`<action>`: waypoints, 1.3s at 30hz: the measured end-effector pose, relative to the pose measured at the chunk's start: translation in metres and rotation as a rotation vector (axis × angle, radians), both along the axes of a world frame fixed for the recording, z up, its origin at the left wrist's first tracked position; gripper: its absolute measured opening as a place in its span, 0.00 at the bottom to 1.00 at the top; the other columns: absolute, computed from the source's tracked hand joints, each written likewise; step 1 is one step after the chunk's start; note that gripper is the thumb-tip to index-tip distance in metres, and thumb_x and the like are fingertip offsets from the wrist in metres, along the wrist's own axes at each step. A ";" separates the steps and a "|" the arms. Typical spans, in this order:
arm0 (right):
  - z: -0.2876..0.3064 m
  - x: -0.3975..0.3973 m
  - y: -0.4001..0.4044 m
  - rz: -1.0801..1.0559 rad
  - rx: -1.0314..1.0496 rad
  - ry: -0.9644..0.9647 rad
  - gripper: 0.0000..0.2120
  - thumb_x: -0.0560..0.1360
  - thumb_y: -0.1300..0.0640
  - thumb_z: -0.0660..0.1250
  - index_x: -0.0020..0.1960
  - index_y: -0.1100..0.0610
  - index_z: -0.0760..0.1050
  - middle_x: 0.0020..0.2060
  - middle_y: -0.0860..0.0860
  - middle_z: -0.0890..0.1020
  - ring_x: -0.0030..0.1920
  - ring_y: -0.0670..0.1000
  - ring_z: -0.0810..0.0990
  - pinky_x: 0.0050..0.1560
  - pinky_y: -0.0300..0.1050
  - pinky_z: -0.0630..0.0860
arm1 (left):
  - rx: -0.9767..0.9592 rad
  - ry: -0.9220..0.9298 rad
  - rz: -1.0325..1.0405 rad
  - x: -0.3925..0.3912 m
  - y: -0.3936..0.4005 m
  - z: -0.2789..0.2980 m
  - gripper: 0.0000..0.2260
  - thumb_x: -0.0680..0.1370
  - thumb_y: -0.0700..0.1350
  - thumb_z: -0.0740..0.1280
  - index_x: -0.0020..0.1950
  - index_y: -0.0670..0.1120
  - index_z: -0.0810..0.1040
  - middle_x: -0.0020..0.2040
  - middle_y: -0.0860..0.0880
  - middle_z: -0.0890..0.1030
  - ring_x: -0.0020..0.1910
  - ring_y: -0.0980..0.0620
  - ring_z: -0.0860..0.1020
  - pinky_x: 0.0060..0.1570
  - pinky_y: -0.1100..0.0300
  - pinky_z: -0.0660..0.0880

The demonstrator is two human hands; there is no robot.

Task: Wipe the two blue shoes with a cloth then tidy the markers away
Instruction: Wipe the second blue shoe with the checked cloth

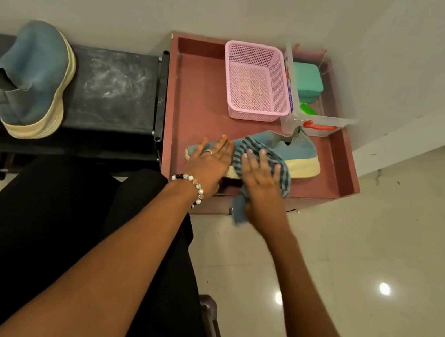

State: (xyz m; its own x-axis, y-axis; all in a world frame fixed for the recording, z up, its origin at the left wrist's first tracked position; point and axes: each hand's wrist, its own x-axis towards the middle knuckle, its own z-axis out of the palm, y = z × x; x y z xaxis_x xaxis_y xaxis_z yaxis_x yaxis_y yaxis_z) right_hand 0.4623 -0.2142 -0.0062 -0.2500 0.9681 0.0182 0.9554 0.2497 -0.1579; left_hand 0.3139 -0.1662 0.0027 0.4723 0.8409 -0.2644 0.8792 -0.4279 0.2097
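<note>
One blue shoe (300, 152) with a cream sole lies on its side in the reddish tray (191, 103). My left hand (210, 160) rests flat on its toe end, fingers straight. My right hand (260, 181) presses a blue striped cloth (283, 173) onto the middle of the shoe with fingers spread; the cloth's tail hangs over the tray's front edge. The second blue shoe (35, 76) stands on the dark bench (116, 90) at the left. No markers are plainly visible.
A pink mesh basket (256, 82) sits at the back of the tray. Beside it a clear plastic box (313, 119) holds a green case and small green and red items. White walls close the back and right. Glossy tiled floor lies to the right.
</note>
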 end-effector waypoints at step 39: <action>0.002 0.012 0.010 -0.061 0.188 -0.002 0.41 0.55 0.72 0.72 0.68 0.64 0.68 0.65 0.60 0.74 0.68 0.64 0.68 0.64 0.73 0.52 | -0.080 -0.339 0.305 -0.009 0.029 -0.024 0.36 0.71 0.48 0.73 0.75 0.42 0.62 0.75 0.43 0.63 0.76 0.45 0.56 0.74 0.48 0.51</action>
State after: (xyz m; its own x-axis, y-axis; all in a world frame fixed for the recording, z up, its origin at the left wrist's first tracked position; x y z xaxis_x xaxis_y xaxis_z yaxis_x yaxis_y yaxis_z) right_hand 0.4742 -0.2038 -0.0046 -0.1910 0.9611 0.1996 0.9699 0.2161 -0.1125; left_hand 0.3054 -0.1373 -0.0209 0.2776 0.9379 -0.2080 0.8386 -0.1310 0.5287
